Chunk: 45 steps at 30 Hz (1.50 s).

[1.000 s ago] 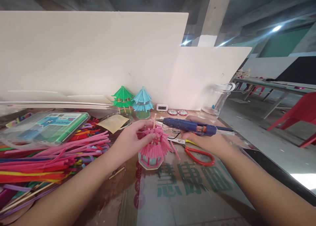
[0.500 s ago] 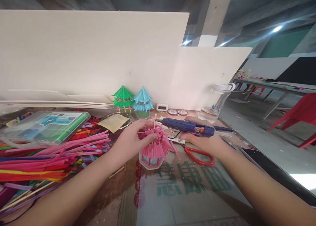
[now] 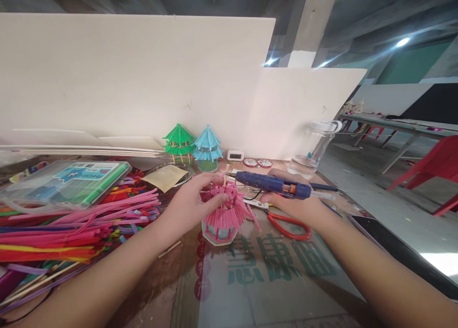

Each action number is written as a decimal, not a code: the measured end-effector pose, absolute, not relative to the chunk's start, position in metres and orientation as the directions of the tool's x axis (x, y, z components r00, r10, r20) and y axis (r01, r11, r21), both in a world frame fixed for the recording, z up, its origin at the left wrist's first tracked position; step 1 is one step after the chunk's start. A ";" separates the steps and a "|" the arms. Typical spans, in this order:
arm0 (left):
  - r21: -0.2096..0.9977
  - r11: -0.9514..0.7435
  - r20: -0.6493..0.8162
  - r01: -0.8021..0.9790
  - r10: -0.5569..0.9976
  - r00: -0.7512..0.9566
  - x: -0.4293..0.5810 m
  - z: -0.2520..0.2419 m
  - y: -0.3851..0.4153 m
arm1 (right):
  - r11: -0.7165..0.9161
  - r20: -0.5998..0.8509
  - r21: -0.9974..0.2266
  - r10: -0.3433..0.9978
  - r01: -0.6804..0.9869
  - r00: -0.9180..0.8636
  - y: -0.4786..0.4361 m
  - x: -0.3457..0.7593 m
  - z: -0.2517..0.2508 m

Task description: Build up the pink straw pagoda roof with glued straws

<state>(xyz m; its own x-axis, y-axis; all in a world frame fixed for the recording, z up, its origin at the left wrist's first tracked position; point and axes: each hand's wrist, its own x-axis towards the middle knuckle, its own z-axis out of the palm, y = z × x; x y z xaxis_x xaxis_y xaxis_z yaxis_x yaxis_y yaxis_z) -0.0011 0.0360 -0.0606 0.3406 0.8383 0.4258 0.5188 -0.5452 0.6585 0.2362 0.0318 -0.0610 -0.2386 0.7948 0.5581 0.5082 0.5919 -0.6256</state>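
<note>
Your left hand (image 3: 186,205) has fingers clamped round the top of the small pink pipe-cleaner pagoda (image 3: 223,218) standing mid-table (image 3: 171,290), your right hand (image 3: 296,205) wrapped shut on the blue hot-glue gun (image 3: 272,184), nozzle just beside the bare wooden spire (image 3: 225,173): roofs look fringed, peak seemingly unfinished.

Pagoda models: three, being one pink pagoda (image 3: 223,213), one green pagoda (image 3: 178,142) and one blue pagoda (image 3: 206,149). Glue gun (image 3: 272,185): one. Scissors (image 3: 286,225): one pair. Round red discs (image 3: 250,163): two. Small timer (image 3: 235,155): one. Clear jar (image 3: 315,146): one. Plastic case (image 3: 71,180): one. Pipe cleaners (image 3: 71,227): a heap, too many to count.
</note>
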 end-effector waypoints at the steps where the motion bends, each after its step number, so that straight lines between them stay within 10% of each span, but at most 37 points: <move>1: 0.657 -0.548 0.426 0.518 0.836 0.345 -0.001 -0.060 0.036 | 0.594 0.559 -0.627 0.793 0.504 -0.240 0.032 0.236 -0.061; 45: 0.664 -0.536 0.430 0.522 0.844 0.320 -0.003 -0.064 0.038 | 0.590 0.549 -0.600 0.795 0.541 -0.259 0.033 0.238 -0.058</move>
<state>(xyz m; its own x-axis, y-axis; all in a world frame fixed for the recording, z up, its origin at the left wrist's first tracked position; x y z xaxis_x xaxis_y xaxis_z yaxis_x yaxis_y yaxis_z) -0.0032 0.0379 -0.0635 0.3204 0.8443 0.4296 0.5215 -0.5358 0.6641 0.2381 0.0331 -0.0580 -0.2586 0.7950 0.5488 0.5405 0.5899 -0.5998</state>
